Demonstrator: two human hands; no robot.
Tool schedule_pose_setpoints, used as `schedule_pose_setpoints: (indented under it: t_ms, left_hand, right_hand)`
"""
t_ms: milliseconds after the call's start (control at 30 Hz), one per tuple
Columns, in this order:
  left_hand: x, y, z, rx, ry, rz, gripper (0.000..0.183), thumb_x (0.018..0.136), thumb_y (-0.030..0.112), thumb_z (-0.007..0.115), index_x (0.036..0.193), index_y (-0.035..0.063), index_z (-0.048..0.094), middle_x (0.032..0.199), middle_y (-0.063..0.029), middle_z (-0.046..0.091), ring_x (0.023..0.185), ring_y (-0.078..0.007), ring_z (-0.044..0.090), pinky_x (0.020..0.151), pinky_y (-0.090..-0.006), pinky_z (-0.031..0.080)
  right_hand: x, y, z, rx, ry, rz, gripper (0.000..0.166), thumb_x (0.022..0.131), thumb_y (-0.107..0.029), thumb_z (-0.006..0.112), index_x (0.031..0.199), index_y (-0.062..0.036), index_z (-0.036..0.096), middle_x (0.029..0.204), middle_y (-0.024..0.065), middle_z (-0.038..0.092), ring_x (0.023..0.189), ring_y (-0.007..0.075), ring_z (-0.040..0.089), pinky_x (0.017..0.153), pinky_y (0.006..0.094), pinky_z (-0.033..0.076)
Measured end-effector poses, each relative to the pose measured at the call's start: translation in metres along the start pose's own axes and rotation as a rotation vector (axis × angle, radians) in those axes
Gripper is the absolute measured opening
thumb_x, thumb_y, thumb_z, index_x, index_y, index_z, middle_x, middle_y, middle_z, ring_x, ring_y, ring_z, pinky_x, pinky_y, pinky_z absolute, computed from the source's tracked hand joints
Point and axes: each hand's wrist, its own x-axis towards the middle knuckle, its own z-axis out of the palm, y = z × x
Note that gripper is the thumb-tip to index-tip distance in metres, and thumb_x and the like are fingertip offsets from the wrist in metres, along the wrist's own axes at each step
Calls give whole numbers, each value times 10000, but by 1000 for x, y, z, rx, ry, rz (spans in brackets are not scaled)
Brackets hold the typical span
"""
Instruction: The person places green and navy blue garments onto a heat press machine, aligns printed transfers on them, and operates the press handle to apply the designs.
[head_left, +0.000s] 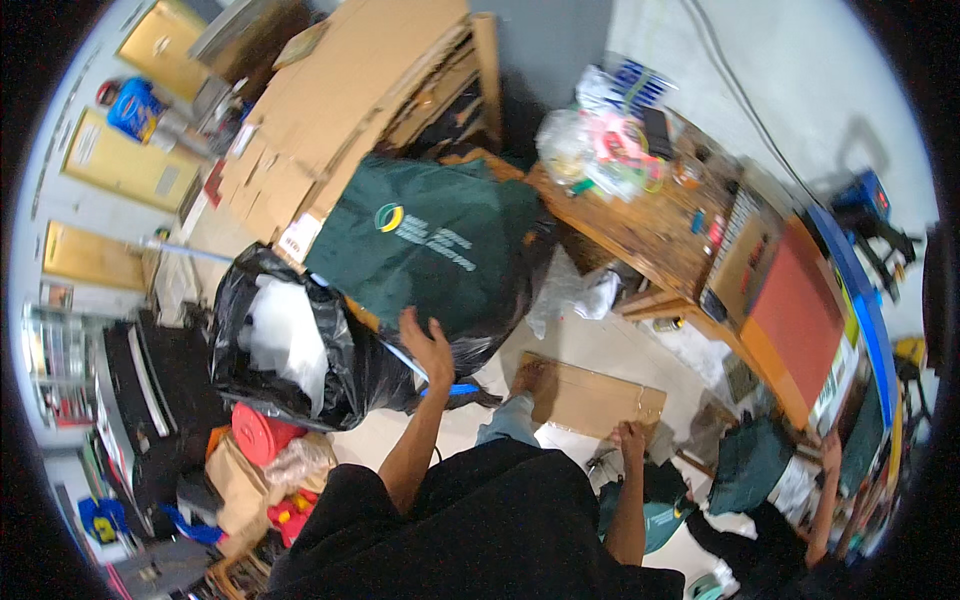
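Note:
My left hand (431, 351) has its fingers spread at the near edge of a dark green fabric item (427, 247) with a printed logo and writing. Whether it touches the cloth is not plain. The green item lies spread beside the cardboard-topped table, with black plastic below it. My right hand (628, 439) is low in front of me with curled fingers, over the near edge of a flat cardboard piece (592, 394) on the floor. Anything inside its grasp is too blurred to make out. Another green printed cloth (656, 521) shows beyond my right forearm.
A black plastic bag (345, 375) with white material (289, 349) stands left, near a red container (262, 435). A wooden table (637, 240) bears plastic bags and small items. Another person's hand (830, 454) is at the right, near hanging dark green cloth (750, 457). Someone in blue (135, 109) is far left.

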Motion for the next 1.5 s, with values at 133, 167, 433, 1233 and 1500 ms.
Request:
schedule_pose_setpoints:
  t_ms: [133, 167, 433, 1233, 1500]
  left_hand:
    - [95, -65, -7, 123, 372, -547, 556, 867, 351, 664, 1220, -56, 527, 1176, -239, 568, 1112, -430, 505, 961, -480, 396]
    - [124, -64, -1, 43, 278, -709, 593, 858, 416, 672, 1185, -65, 556, 1117, -225, 608, 1061, -439, 537, 922, -490, 424]
    - [217, -243, -8, -1007, 193, -960, 254, 770, 250, 774, 924, 110, 629, 806, -16, 598, 688, -123, 521, 601, -337, 422]
    - [-40, 372, -84, -621, -1927, 997, 234, 964, 208, 510, 1009, -20, 538, 790, -193, 548, 729, -374, 555, 662, -404, 429]
    - [-210, 418, -28, -970, -1173, -587, 129, 932, 109, 548, 1055, 74, 538, 804, -16, 615, 727, -160, 611, 628, -308, 483]
  right_hand:
    - [43, -152, 72, -31, -197, -90, 271, 948, -236, 551, 1105, -28, 625, 934, 67, 676, 829, 145, 630, 708, 286, 497]
    - [51, -165, 82, -50, -188, -126, 253, 951, -213, 541, 1104, -28, 621, 953, 69, 675, 838, 147, 628, 721, 279, 498]
    - [24, -223, 144, -442, -494, -386, 220, 916, -180, 578, 1042, -11, 641, 853, 101, 676, 797, 160, 627, 740, 295, 497]
    - [-169, -400, -178, -74, -464, -535, 431, 764, -97, 752, 1167, -14, 623, 1179, 104, 646, 1097, 242, 598, 958, 342, 447]
    - [-161, -282, -238, 46, 563, -788, 388, 825, -123, 693, 1183, -42, 570, 1160, 178, 571, 1064, 329, 570, 926, 395, 449]
